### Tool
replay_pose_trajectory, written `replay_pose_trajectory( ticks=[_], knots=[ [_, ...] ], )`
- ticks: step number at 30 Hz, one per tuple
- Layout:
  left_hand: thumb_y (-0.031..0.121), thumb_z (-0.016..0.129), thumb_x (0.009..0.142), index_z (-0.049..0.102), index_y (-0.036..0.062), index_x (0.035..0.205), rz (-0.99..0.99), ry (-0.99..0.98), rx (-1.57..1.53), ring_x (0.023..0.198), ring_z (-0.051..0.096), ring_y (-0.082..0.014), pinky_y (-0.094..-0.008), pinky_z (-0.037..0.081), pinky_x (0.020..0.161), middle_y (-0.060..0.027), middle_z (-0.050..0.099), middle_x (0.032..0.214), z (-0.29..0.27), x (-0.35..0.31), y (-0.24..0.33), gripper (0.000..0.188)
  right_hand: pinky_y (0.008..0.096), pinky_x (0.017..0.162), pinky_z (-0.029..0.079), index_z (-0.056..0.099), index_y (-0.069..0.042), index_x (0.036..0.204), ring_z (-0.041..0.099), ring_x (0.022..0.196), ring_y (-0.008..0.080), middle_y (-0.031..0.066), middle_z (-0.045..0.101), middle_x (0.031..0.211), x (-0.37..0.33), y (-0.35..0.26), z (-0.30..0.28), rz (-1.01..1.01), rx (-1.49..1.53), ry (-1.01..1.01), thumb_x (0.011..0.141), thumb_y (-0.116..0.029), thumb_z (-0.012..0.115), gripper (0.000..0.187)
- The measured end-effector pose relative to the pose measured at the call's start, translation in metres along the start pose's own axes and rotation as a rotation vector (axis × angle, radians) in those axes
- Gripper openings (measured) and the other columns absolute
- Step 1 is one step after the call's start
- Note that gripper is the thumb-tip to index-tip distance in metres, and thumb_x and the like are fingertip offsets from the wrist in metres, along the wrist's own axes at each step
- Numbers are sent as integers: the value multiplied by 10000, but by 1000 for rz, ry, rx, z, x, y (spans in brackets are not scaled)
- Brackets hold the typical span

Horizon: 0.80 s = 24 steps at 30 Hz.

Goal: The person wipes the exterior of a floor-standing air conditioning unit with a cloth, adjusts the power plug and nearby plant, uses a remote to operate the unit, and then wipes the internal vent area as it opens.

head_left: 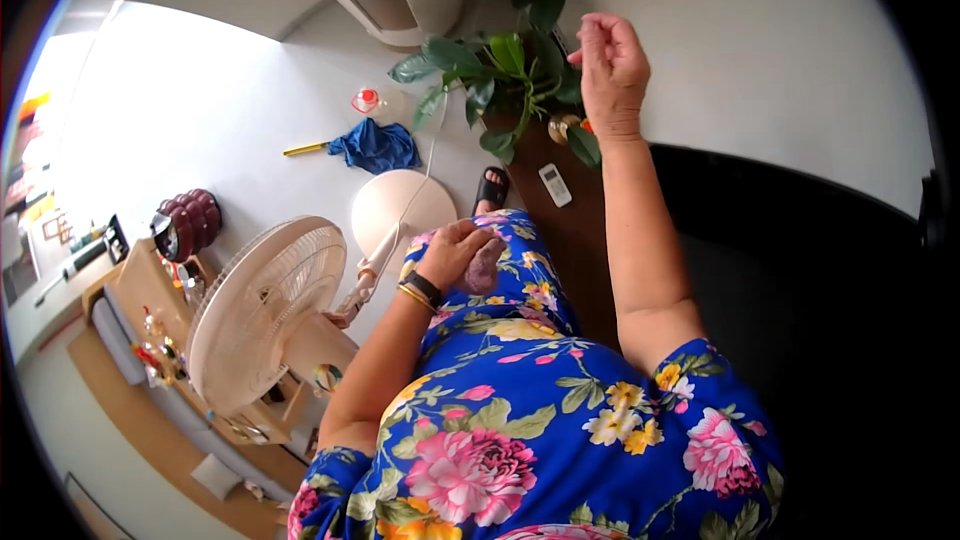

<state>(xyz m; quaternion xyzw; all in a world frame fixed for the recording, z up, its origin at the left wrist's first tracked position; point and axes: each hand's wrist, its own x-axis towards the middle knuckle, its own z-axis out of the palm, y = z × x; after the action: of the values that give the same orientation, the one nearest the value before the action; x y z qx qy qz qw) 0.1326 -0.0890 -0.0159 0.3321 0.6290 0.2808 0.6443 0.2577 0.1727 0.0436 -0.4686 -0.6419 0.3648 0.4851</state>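
My left hand (455, 255), with a dark wristband and a gold bangle at the wrist, is closed on a crumpled mauve cloth (482, 270). It is low, in front of my blue flowered clothing (540, 340). My right hand (614, 65) is raised against the pale wall, fingers curled together; anything inside them is hidden. Just left of it spread the dark green leaves of a potted plant (510, 75). Below that hand, on a dark brown surface (585, 240), lies a white remote control (554, 185).
A white standing fan (265, 315) with a round base (385, 205) stands close on my left. Beyond it are a blue cloth (375, 147) with a yellow stick and a clear jug with a red cap (367, 100). A large black screen (790, 290) is at my right.
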Motion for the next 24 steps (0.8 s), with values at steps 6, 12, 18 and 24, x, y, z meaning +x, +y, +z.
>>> replay_pose_trajectory(
  ticks=[6,12,18,24],
  knots=[
    [246,642,878,676,-27,864,-45,78,60,670,596,-149,-293,475,628,-114,649,720,2,11,-80,276,309,588,499,612,-38,904,620,626,175,69,626,755,-129,115,-16,265,-288,-114,917,-146,606,109],
    [345,637,853,675,-2,844,6,127,424,746,657,-324,-388,511,686,-190,670,809,9,26,-154,349,438,709,506,613,-91,901,638,842,346,129,665,893,-294,178,-65,521,-767,-376,890,-199,572,116],
    [382,640,828,705,67,870,-191,4,346,807,653,-346,-430,514,725,-176,665,799,29,-14,-153,324,449,791,513,585,-108,1036,628,963,318,98,639,1094,-314,167,-117,841,-1060,-532,876,-252,592,216],
    [420,611,845,691,31,870,-421,-21,267,871,644,-400,-446,516,773,-219,678,883,59,-78,-175,397,458,907,490,522,-94,1211,553,1124,328,135,548,1246,-269,202,-125,772,-1146,-511,855,-323,651,442]
  ],
)
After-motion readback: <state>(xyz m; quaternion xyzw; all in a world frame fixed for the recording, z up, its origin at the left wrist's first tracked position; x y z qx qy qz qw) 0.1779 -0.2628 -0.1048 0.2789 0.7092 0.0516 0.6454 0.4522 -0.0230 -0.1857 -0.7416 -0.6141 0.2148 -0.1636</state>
